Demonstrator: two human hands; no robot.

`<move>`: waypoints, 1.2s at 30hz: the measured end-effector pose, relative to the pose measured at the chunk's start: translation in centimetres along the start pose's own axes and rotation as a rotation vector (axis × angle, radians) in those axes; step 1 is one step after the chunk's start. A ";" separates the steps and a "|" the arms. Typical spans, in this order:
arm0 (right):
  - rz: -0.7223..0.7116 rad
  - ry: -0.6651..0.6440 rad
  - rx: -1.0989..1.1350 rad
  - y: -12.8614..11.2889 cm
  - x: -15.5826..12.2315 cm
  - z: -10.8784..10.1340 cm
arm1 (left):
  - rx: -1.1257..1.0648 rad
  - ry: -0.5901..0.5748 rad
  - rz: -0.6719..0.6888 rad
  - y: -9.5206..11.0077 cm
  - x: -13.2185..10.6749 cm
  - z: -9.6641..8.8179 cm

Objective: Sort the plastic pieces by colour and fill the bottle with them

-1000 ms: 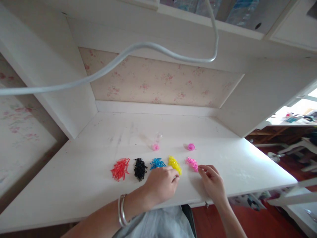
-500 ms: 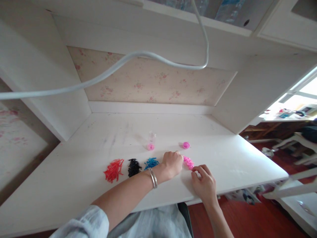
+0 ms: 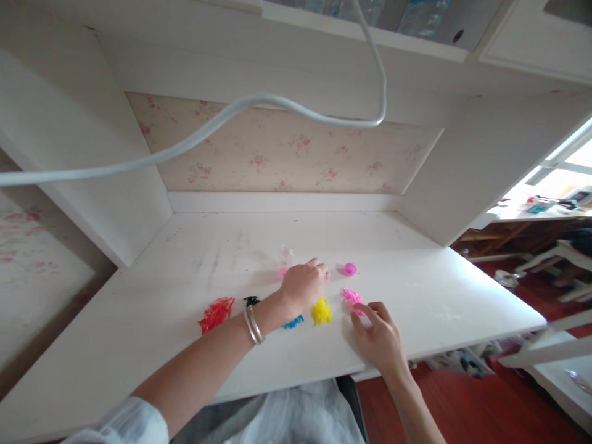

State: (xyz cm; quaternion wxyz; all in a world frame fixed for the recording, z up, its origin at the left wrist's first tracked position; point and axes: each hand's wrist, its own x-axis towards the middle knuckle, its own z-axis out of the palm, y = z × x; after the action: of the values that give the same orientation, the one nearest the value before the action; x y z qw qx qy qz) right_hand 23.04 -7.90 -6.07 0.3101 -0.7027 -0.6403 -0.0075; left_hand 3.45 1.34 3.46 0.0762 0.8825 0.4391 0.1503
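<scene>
Counter [image 3: 102,345]: white, spanning the view, bearing all loose items below.

Red pile [image 3: 216,313]: thin short strands, loosely heaped, leftmost; its lower edge borders the left forearm.

Black pile [image 3: 251,301]: strands; only the upper part shows above the left forearm.

Bracelet [image 3: 253,325]: silver-coloured, worn on the left wrist.

Clear container [image 3: 286,251]: small, transparent, set behind the row of piles; contents too indistinct to identify. A pink piece [image 3: 282,272] sits at its near end, partly covered by the left hand.

Blue pile [image 3: 293,322]: strands, partly hidden below the left wrist.

Left hand [image 3: 301,288]: reaching diagonally across the counter, back uppermost, fingers curled together, fingertips pointing right, beyond the yellow pile; whether anything is gripped cannot be told.

Yellow pile [image 3: 322,311]: compact heap, between blue and pink.

Round pink cap-like piece [image 3: 350,269]: lying behind the pink pile, apart from it.

Pink pile [image 3: 352,296]: strands, rightmost heap, just at the right fingertips.

Right hand [image 3: 378,336]: low over the counter, thumb and forefinger bent at the pink pile's near edge; whether they pinch a strand cannot be told.

Overhead compartment [image 3: 467,15]: holding transparent plastic items [image 3: 423,15]; any labels too blurred to read.
</scene>
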 end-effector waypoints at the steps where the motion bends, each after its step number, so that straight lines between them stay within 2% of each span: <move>1: -0.018 -0.028 -0.019 0.0 0.0 0.0 | -0.003 0.020 -0.001 -0.5 -0.4 -0.7; 6: -0.056 -0.123 -0.160 -0.1 0.3 0.1 | -0.090 0.209 0.010 -3.4 -2.1 -4.2; 9: -0.037 -0.121 -0.159 -0.1 0.5 0.2 | -0.147 0.320 0.004 -5.2 -2.3 -6.0; 12: -0.022 -0.130 -0.123 -0.1 0.5 0.2 | -0.149 0.398 -0.011 -6.7 -2.0 -7.0; 16: -0.027 -0.145 -0.127 -0.2 0.6 0.1 | -0.117 0.403 -0.047 -7.7 -1.4 -6.9; 21: -0.011 -0.142 -0.150 -0.4 0.7 0.1 | -0.073 0.313 -0.125 -8.0 -1.0 -5.8; 27: -0.026 -0.151 -0.153 -0.2 0.7 0.1 | -0.065 0.302 -0.131 -8.2 -1.2 -5.2; 31: -0.050 -0.153 -0.151 -0.1 0.7 0.2 | -0.073 0.313 -0.119 -8.3 -1.4 -5.4; 36: -0.028 -0.156 -0.108 -0.1 1.0 0.1 | -0.113 0.400 -0.113 -8.4 -2.9 -5.8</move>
State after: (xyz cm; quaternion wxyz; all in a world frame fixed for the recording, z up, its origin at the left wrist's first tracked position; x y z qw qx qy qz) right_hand 23.09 -6.96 -5.68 0.2205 -0.7078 -0.6711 0.0084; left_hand -6.42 4.10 6.16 0.0453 0.8034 0.4849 0.3424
